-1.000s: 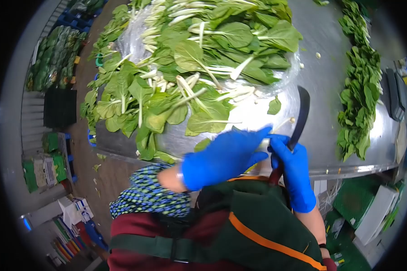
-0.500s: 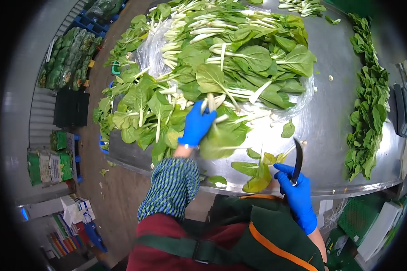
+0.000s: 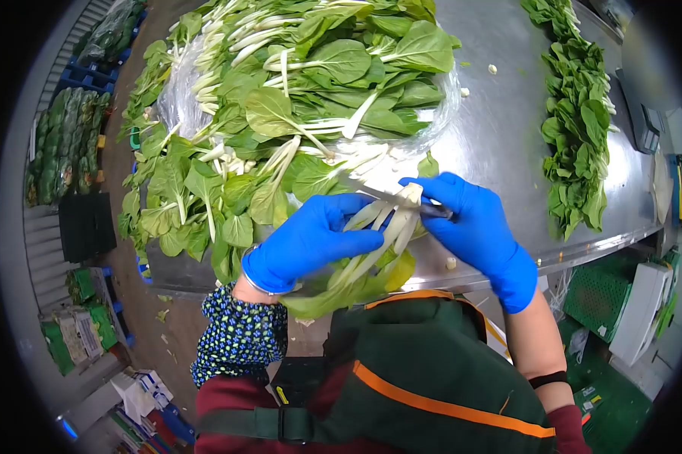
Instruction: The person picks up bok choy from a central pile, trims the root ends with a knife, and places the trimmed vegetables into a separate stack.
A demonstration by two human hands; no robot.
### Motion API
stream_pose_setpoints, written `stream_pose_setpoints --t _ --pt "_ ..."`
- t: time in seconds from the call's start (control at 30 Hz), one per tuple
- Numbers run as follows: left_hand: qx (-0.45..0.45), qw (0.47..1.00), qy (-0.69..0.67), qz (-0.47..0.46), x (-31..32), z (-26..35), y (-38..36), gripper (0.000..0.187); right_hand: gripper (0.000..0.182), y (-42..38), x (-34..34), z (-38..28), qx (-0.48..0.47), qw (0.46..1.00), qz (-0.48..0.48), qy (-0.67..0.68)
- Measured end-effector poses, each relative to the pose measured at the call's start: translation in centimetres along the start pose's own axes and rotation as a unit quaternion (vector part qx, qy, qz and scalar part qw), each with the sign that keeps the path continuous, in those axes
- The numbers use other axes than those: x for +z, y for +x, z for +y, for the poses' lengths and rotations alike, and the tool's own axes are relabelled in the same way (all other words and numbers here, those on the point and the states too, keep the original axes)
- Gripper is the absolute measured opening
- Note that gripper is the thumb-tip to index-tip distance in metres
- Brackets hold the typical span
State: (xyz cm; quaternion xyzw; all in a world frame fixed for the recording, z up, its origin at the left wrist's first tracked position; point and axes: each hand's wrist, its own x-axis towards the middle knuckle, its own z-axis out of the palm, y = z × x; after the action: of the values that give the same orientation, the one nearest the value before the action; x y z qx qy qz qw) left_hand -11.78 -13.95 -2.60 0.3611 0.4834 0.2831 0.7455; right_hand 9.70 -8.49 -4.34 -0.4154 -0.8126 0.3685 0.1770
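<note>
Blue gloves cover both hands. My left hand (image 3: 318, 234) grips a leafy green plant (image 3: 371, 253) by its pale stalks, with its root end up and its leaves hanging towards me. In my right hand (image 3: 473, 227) is a knife (image 3: 398, 199), its blade lying across the stalks just below the white root end. The fingertips of my right hand are close to that root end. Beyond my hands a big pile of leafy greens (image 3: 333, 68) lies on clear plastic on the metal table (image 3: 500, 144).
A long row of leafy greens (image 3: 576, 129) lies along the table's right side. Wrapped greens (image 3: 65, 144) stand on the floor at the left. A green crate (image 3: 598, 299) is at the lower right, below the table edge.
My left hand has lifted a plant from the pile towards me. My right hand has raised the knife to its root end. The view has shifted to the right.
</note>
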Motion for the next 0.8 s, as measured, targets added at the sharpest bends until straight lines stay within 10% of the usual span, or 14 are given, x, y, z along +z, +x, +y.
stream_pose_setpoints --t 0.17,0.23,0.43,0.53,0.57,0.8 --pt "0.014 0.943 0.331 0.010 -3.6 -2.5 -1.3 0.033 0.028 -3.9 1.3 4.5 0.120 0.991 -0.058 0.029" --pt "0.083 0.784 0.594 0.163 -5.5 -2.9 -0.9 0.043 0.027 -4.8 1.1 3.3 0.361 0.859 -0.148 0.331" --pt "0.172 0.553 0.745 0.332 -13.6 -0.7 6.7 0.046 0.026 -4.5 3.3 1.5 0.337 0.860 -0.048 0.381" --pt "0.025 0.624 0.755 0.198 -13.9 -3.3 6.3 0.024 0.026 -4.2 0.9 0.9 0.300 0.908 0.009 0.293" --pt "0.086 0.563 0.792 0.221 -13.4 -6.8 5.4 0.011 0.026 -4.6 0.4 1.2 0.327 0.905 0.039 0.268" --pt "-0.117 0.824 0.550 0.063 -8.8 -3.3 -1.8 0.034 0.025 -7.0 2.1 3.7 0.366 0.867 0.060 0.333"
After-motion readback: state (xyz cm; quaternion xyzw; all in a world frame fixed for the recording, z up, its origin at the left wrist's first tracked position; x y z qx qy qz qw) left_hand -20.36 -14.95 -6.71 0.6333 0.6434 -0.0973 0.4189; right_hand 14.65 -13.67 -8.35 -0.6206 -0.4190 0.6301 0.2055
